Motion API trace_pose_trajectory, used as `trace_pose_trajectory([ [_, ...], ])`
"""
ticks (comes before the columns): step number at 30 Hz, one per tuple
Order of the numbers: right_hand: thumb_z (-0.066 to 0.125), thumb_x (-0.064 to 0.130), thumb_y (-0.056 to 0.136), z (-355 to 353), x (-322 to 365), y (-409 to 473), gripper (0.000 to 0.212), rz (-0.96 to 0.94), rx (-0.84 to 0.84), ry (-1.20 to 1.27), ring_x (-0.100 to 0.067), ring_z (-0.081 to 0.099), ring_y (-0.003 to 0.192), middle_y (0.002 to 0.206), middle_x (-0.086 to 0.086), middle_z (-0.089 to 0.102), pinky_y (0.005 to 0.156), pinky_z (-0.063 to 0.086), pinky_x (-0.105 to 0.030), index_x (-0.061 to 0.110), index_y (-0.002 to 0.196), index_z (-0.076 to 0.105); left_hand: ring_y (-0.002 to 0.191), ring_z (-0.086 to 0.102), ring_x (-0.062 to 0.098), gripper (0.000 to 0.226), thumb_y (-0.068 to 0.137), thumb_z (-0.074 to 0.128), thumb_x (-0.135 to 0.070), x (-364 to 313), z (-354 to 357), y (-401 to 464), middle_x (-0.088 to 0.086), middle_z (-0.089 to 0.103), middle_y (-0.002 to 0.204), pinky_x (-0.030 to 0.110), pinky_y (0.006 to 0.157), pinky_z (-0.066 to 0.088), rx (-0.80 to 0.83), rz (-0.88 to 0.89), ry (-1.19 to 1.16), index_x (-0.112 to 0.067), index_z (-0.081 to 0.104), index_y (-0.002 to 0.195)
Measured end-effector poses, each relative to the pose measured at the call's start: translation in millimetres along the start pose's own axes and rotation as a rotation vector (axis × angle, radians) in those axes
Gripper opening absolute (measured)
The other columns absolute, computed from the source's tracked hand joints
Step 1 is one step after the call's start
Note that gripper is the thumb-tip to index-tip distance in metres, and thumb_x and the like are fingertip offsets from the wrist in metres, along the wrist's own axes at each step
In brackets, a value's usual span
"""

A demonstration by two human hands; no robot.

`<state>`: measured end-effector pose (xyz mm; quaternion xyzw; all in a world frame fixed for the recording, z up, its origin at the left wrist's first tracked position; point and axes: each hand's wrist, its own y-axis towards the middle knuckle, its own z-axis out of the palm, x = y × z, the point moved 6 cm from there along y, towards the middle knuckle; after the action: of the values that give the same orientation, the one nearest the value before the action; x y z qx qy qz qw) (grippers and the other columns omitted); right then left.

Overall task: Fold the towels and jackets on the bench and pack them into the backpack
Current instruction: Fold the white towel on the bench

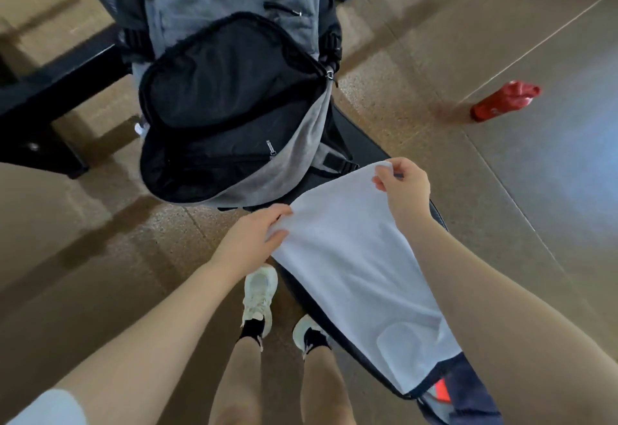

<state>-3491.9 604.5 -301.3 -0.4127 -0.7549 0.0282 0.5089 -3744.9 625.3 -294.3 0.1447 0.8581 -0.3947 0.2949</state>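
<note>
1. Two garments sit closest to the camera: a dark jacket with an orange patch, bunched at the near end of the desk, and the white towel lying over part of it.

2. That towel is spread lengthwise along the desk, so its long axis runs from near-right up toward the backpack. Looks like it's not folded yet, just laid out flat-ish.

3. Left hand pinches the far-left corner of the towel, thumb on top and fingers underneath.

4. Right hand pinches the far-right corner, lifted slightly off the desk. Both hands are clamped on the same far short edge.

5. My guess is the next move is a fold back toward the body along that long axis, bringing the far edge to the near one. Neither hand is really closer, they're level on the edge.

6. Just past the towel sits the grey backpack, main compartment unzipped and gaping, mouth facing the hands.

7. Way off right on the floor there's a red bottle, well clear.
</note>
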Motion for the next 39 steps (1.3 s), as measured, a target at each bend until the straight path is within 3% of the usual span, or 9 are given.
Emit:
trace_pose_trajectory([
  [3, 0.052, 0.015, 0.09, 10.8, 13.3, 11.4, 0.015, -0.016, -0.033, 0.006, -0.025, 0.067, 0.085, 0.07, 0.007, 0.063, 0.088, 0.052, -0.046, 0.019, 0.08, 0.061, 0.091, 0.055, 0.02, 0.052, 0.092, 0.054, -0.025, 3.8, -28.8, 6.5, 0.001, 0.055, 0.104, 0.03, 0.069, 0.039, -0.153, -0.042, 0.068, -0.025, 0.032, 0.139],
  [8, 0.049, 0.016, 0.093, 36.9, 35.1, 46.9, 0.014, -0.028, -0.021, 0.053, -0.023, 0.065, 0.092, 0.079, 0.006, 0.064, 0.09, 0.051, -0.044, 0.019, 0.089, 0.062, 0.082, 0.058, 0.029, 0.024, 0.092, 0.054, -0.025, 6.9, -76.6, 33.3, 0.006, 0.056, 0.099, 0.035, 0.064, 0.04, -0.419, 0.046, 0.302, -0.01, 0.051, 0.11],
  [13, 0.046, 0.009, 0.095, 60.0, 35.3, 50.5, 0.04, -0.006, 0.154, 0.087, -0.013, 0.06, 0.105, 0.126, 0.012, 0.046, 0.091, 0.05, -0.028, 0.019, 0.134, 0.045, 0.098, 0.054, 0.033, 0.031, 0.09, 0.055, -0.016, 21.0, -84.6, 66.6, 0.012, 0.054, 0.114, 0.043, 0.074, 0.045, -0.405, 0.002, 0.404, -0.008, 0.05, 0.119],
  [18, 0.045, 0.009, 0.094, 27.6, -5.7, 8.4, 0.019, 0.107, 0.113, 0.003, -0.013, 0.064, 0.076, 0.108, -0.001, 0.059, 0.078, 0.051, -0.03, 0.014, 0.105, 0.06, 0.11, 0.045, 0.033, 0.037, 0.074, 0.05, -0.004, -0.7, -39.6, 46.2, 0.015, 0.053, 0.122, 0.04, 0.087, 0.035, -0.522, 0.397, 0.554, -0.006, 0.054, 0.111],
  [22, 0.046, 0.009, 0.093, -25.6, -60.1, -43.3, 0.018, 0.206, 0.091, -0.182, -0.01, 0.062, 0.073, 0.103, 0.002, 0.061, 0.079, 0.051, -0.035, 0.016, 0.099, 0.061, 0.103, 0.045, 0.027, 0.03, 0.072, 0.048, -0.006, -24.8, 30.1, 11.1, 0.008, 0.057, 0.108, 0.04, 0.08, 0.041, -0.34, 0.573, 0.461, -0.011, 0.06, 0.098],
  [28, 0.047, 0.017, 0.093, -95.8, -145.0, -91.6, 0.018, 0.36, 0.061, -0.35, -0.022, 0.061, 0.084, 0.097, -0.004, 0.065, 0.07, 0.043, -0.029, 0.015, 0.101, 0.063, 0.107, 0.051, 0.021, 0.029, 0.099, 0.036, -0.025, -32.8, 150.2, -20.8, 0.003, 0.053, 0.121, 0.032, 0.086, 0.041, 0.44, 0.187, 0.387, -0.015, 0.049, 0.122],
  [33, 0.045, 0.021, 0.088, -110.8, -206.7, -107.5, 0.026, 0.51, -0.008, -0.247, -0.018, 0.039, 0.059, 0.066, 0.001, 0.044, 0.049, 0.03, -0.026, 0.022, 0.063, 0.038, 0.117, 0.045, 0.024, 0.035, 0.095, 0.042, -0.015, -36.0, 192.1, -21.9, 0.004, 0.045, 0.132, 0.037, 0.095, 0.041, 0.171, 0.093, 0.249, -0.016, 0.046, 0.13],
  [36, 0.057, 0.033, 0.088, -106.6, -232.8, -111.3, 0.019, 0.608, -0.077, 0.011, -0.016, 0.051, 0.064, 0.074, -0.001, 0.052, 0.059, 0.051, -0.034, 0.02, 0.077, 0.048, 0.121, 0.039, 0.028, 0.042, 0.093, 0.045, -0.017, -29.5, 206.6, -21.0, 0.006, 0.041, 0.136, 0.037, 0.096, 0.036, 0.007, 0.004, 0.409, -0.017, 0.041, 0.135],
  [39, 0.062, 0.032, 0.087, -102.2, -241.2, -105.9, 0.021, 0.611, -0.112, 0.2, -0.013, 0.06, 0.071, 0.083, -0.001, 0.063, 0.071, 0.054, -0.031, 0.012, 0.093, 0.059, 0.124, 0.036, 0.027, 0.045, 0.094, 0.045, -0.024, -24.0, 220.7, -21.9, 0.004, 0.04, 0.137, 0.036, 0.098, 0.029, -0.076, -0.09, 0.545, -0.02, 0.036, 0.137],
])
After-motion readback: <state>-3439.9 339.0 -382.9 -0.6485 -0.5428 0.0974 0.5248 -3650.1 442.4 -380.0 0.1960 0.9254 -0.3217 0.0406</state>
